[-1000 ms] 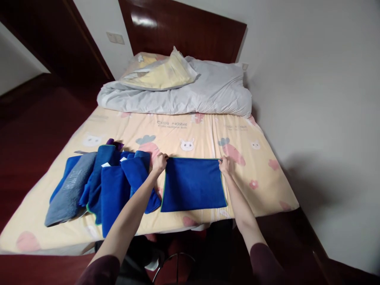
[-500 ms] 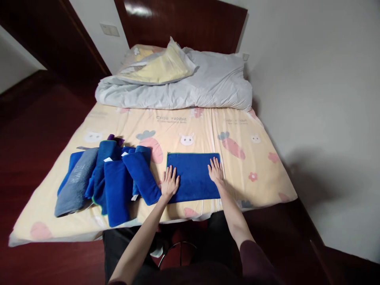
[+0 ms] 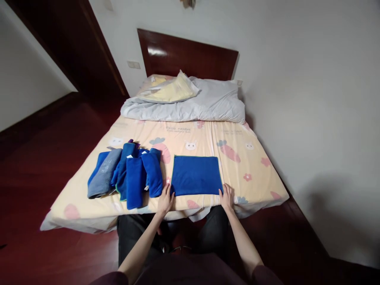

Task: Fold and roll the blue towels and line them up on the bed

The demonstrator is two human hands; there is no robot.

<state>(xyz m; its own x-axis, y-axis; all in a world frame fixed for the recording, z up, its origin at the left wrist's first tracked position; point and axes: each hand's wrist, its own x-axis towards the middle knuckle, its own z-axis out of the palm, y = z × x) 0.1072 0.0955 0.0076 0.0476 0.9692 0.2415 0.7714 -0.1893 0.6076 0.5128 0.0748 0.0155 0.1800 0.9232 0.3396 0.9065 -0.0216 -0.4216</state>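
A blue towel (image 3: pixel 196 176) with green edging lies spread as a flat rectangle at the near side of the bed. My left hand (image 3: pixel 165 200) is at its near left corner, fingers and thumb closing around the edge. At the near right corner, my right hand (image 3: pixel 227 196) grips the edge in the same way. Just left of my left hand is a group of folded blue towels (image 3: pixel 134 182), some with white tags. A grey-blue towel (image 3: pixel 105 174) with faint lettering lies at the left end of that group.
The bed sheet (image 3: pixel 255 158) is pale orange with carrot and rabbit prints. A grey quilt (image 3: pixel 216 103) and a pale yellow pillow (image 3: pixel 175 90) are bunched near the dark wooden headboard (image 3: pixel 190 53). A white wall (image 3: pixel 311 118) stands to the right.
Both hands have slid from the towel's upper surface and sides toward me, down to its near corners. The view has tilted up, showing more wall above the headboard.
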